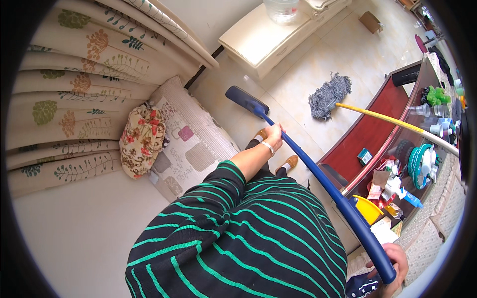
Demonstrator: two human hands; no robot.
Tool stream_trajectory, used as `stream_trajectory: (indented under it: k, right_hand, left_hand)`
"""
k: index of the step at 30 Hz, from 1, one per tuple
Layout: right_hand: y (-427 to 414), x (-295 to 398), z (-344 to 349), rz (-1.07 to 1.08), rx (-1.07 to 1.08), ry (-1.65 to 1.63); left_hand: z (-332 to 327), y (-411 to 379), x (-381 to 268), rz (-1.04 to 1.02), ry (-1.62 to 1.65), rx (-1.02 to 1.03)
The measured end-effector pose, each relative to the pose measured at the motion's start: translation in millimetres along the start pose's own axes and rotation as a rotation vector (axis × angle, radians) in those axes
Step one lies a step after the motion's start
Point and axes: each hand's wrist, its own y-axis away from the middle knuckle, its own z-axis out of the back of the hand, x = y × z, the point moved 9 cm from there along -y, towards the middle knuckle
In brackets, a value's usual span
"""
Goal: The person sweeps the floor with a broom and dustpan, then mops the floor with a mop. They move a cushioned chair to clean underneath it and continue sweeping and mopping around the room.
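Note:
A long blue tool, perhaps a mop or vacuum stick with a flat head (328,178), slants across in front of me. My left hand (274,136) grips its thin shaft, close above the flat blue head, which is over the tiled floor. Around the thick upper end of the same tool, at the lower right, is my right hand (397,262), its fingers partly hidden behind the handle. A grey string mop (329,96) with a yellow and white pole lies farther right, its head on the floor and its pole leaning over the table.
A dark red table with a glass top (367,143) on the right holds cups, a green basket and bottles. A cream cabinet (261,37) stands ahead, a cardboard box (370,22) beyond it. Left are a seat with a patterned cover (201,156), a floral bundle (142,141) and curtains (74,111).

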Motion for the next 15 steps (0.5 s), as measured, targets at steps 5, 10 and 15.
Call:
stream_trajectory:
  k: [5, 10, 15]
  right_hand:
    - [-31.9, -3.5, -14.1, -0.340, 0.259, -0.405]
    - [-64.7, 21.2, -76.5, -0.590, 0.592, -0.038]
    - [-134.9, 95.4, -144.4, -0.231, 0.728, 0.357]
  left_hand:
    - [22.2, -7.3, -0.7, 0.008, 0.028, -0.037]
    - [36.8, -36.4, -45.3, -0.045, 0.154, -0.026]
    - [40.0, -78.5, -127.1, 0.053, 0.370, 0.008]
